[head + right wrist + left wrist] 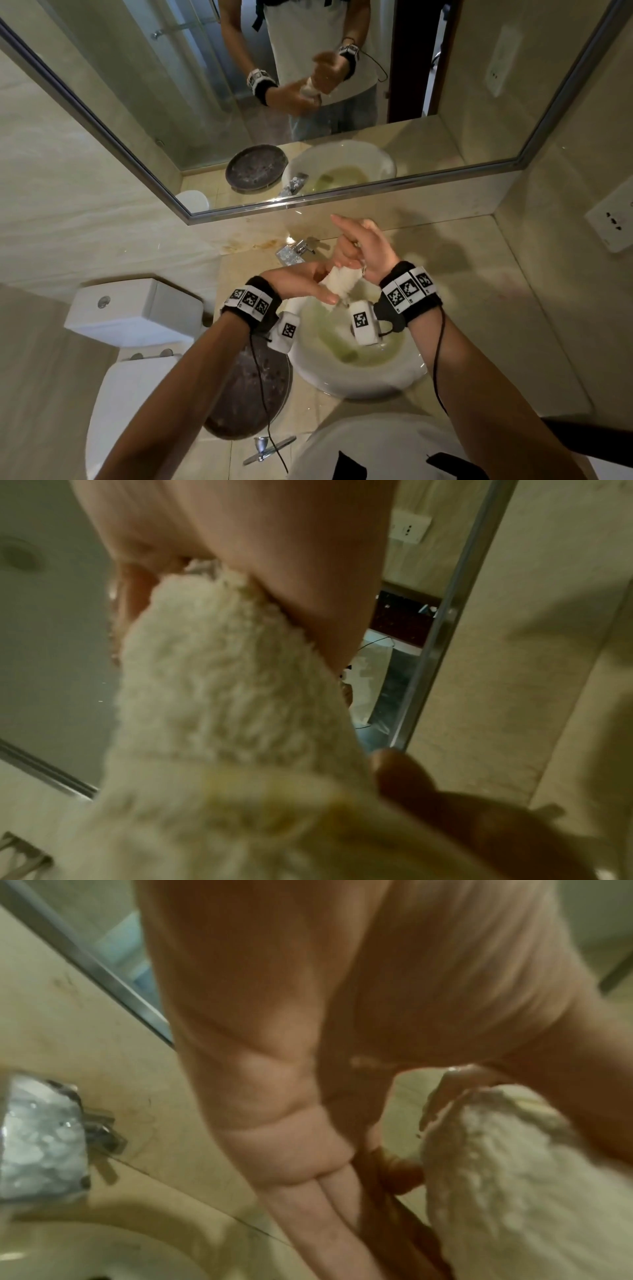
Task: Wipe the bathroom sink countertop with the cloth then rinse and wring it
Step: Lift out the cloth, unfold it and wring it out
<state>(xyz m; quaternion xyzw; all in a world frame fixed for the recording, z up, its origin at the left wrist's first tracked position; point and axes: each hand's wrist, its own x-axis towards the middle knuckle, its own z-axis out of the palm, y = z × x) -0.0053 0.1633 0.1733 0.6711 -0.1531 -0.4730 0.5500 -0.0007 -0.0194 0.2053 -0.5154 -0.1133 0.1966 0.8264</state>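
both of your hands grip the white cloth [337,281], which is rolled into a thick twist above the sink [356,380]. your left hand [301,279] holds the lower end with its thumb lying along the roll, and your right hand [368,248] closes round the upper end while its index finger sticks out straight toward the mirror [144,102]. in the left wrist view the terry pile of the cloth [514,1191] fills the lower right corner; in the right wrist view the cloth [222,696] runs up into your palm.

largest to smallest around you: the mirror spans the wall and reflects your hands and the twisted cloth. the toilet [137,342] stands at your left, its tank topped by a round flush button. the white sink bowl sits on the beige countertop [462,291] and holds yellowish water. a dark round tray [239,394] lies on the counter just left of the sink. the chrome faucet [291,251] stands behind the bowl, close to your hands. a wall socket [613,226] is at far right.

no brand or readable writing shows; the only markings are the black-and-white square codes on your wristbands [409,287].
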